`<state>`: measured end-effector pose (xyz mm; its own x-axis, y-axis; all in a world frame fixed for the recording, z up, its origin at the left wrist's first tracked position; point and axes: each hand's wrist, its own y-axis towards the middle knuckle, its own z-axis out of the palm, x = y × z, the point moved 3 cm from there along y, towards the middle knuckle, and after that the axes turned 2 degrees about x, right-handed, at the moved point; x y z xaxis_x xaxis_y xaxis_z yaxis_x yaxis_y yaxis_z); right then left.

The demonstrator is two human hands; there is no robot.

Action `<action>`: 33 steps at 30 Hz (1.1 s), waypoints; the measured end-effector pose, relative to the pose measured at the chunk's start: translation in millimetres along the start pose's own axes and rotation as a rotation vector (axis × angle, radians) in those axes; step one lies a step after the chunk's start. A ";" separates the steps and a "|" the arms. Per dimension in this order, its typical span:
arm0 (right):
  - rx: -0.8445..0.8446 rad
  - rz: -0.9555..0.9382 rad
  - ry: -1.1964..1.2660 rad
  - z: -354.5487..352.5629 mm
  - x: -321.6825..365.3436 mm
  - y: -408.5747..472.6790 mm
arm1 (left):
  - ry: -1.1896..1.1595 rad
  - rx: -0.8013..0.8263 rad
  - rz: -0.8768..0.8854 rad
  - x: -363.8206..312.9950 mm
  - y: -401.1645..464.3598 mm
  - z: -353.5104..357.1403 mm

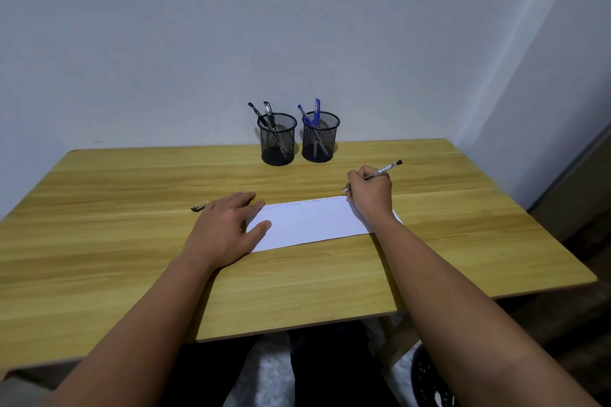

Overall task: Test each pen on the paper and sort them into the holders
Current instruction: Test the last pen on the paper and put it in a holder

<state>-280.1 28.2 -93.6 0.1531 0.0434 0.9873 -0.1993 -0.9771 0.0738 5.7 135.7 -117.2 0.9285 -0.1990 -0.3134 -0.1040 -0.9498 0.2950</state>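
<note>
A white sheet of paper (314,223) lies on the wooden table (132,241), with faint written words along its far edge. My right hand (370,190) grips a clear pen with a black end (385,169), its tip at the paper's far right corner. My left hand (228,225) lies flat, fingers spread, pressing the paper's left end. A black pen cap (199,206) lies just left of it. At the back stand two black mesh holders: the left holder (277,139) has two black pens, the right holder (320,136) has two blue pens.
A grey wall runs behind the table and along the right side. The table's near edge is above my lap. A dark round object (429,380) sits on the floor at lower right.
</note>
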 end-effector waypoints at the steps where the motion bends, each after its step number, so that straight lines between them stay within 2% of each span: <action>1: 0.010 0.016 0.027 0.8 -0.8 1.5 | 0.000 -0.001 -0.001 -0.3 0.2 -0.1; 17: 0.189 0.026 0.056 3.9 6.5 -2.3 | 0.009 0.016 -0.013 -3.3 -2.0 -3.4; 19: 0.155 -0.048 -0.014 1.2 18.1 -6.2 | -0.011 -0.050 -0.010 -5.1 -2.1 -9.1; 21: 0.119 -0.124 -0.056 -0.1 28.6 -7.9 | 0.013 -0.194 -0.014 -6.7 -2.1 -19.5; 23: 0.121 -0.160 -0.042 2.6 36.9 -8.9 | 0.052 -0.342 -0.060 -3.9 -3.5 -32.0; 25: 0.138 -0.168 -0.026 7.8 43.4 -11.5 | 0.085 -0.386 -0.149 6.0 -3.7 -44.5; 28: 0.197 -0.094 0.069 14.3 51.6 -19.2 | 0.143 -0.212 -0.349 27.8 -3.9 -54.0; 30: 0.257 -0.032 0.130 19.1 55.6 -27.9 | 0.156 -0.090 -0.406 38.2 -7.3 -53.7; 33: 0.287 -0.038 0.148 25.2 53.4 -35.5 | 0.140 -0.071 -0.431 46.6 -16.5 -50.3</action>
<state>-240.5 60.0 -47.1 0.0090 0.0902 0.9959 0.0881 -0.9921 0.0891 68.6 154.2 -91.3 0.9213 0.2497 -0.2980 0.3226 -0.9189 0.2273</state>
